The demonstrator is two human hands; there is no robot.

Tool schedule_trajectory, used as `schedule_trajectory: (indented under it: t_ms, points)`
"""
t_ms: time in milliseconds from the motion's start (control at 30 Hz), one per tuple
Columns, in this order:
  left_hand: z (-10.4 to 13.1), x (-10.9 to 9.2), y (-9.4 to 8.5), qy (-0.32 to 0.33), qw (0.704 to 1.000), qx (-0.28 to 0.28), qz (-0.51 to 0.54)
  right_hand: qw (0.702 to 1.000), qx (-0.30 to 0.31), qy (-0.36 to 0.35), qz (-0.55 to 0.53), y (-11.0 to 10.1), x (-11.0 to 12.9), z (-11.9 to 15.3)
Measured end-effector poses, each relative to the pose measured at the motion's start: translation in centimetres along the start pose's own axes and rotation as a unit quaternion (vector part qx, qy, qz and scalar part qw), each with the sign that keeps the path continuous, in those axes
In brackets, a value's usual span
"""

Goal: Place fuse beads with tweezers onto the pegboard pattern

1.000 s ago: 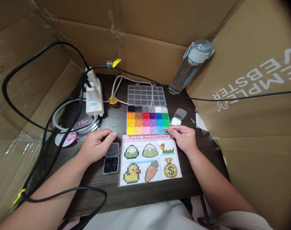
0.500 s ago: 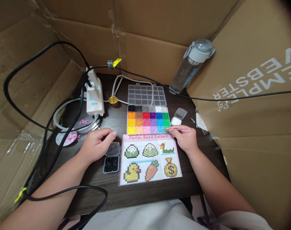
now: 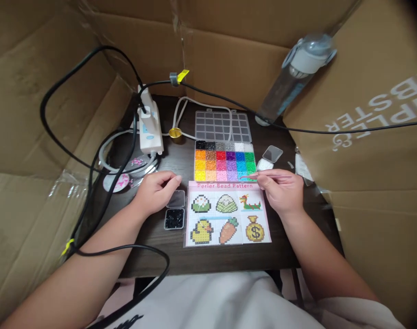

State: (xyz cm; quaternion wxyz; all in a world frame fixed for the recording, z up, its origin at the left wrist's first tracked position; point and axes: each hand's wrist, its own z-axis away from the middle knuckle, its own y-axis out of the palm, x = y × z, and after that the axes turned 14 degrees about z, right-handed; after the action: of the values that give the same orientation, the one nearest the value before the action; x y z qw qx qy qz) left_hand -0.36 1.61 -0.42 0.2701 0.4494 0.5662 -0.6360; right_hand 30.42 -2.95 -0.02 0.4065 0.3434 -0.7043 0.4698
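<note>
Pink tweezers (image 3: 280,176) are held in my right hand (image 3: 282,189), their tip over the light blue beads at the front of the bead box (image 3: 221,165). My left hand (image 3: 158,189) rests with curled fingers left of the box; whether anything is between them is hidden. Just right of it lies a small open case of black beads (image 3: 174,219). The Perler Bead Pattern sheet (image 3: 225,214) lies flat in front of the bead box, with several pixel pictures. A small case of white beads (image 3: 265,164) stands beyond my right hand.
A power strip (image 3: 151,130) with black cables (image 3: 92,183) stands at the left, near a gold round piece (image 3: 175,133). One cable crosses above my left forearm. A bottle (image 3: 294,77) leans at the back right. Cardboard walls (image 3: 236,55) surround the table (image 3: 208,262).
The camera view has shifted, so the table's things appear further right and higher. My right hand still holds the tweezers, their tip still over the light blue beads.
</note>
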Motion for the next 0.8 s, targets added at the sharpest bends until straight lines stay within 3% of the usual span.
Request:
schedule_trajectory:
  t_ms: [33,133,200,267,500,800]
  points:
    - [0.0,0.0,0.1,0.005,1.000,-0.003,0.002,1.000,0.023,-0.016,-0.004,0.4,0.8,0.3]
    - [0.2,0.1,0.2,0.007,1.000,0.000,0.019,0.983,0.175,-0.044,-0.027,2.1,2.7,1.2]
    - [0.2,0.2,0.3,0.009,1.000,-0.004,0.025,0.963,0.262,-0.057,-0.035,3.2,3.1,1.6]
    - [0.2,0.3,0.4,0.010,1.000,-0.006,0.027,0.948,0.312,-0.057,-0.036,4.1,2.8,1.9]
    - [0.2,0.3,0.4,0.013,0.999,0.003,0.029,0.936,0.348,-0.017,-0.042,4.7,1.4,1.9]
    - [0.2,0.7,0.5,0.027,0.999,0.000,0.032,0.926,0.374,-0.030,-0.033,4.8,1.4,2.0]
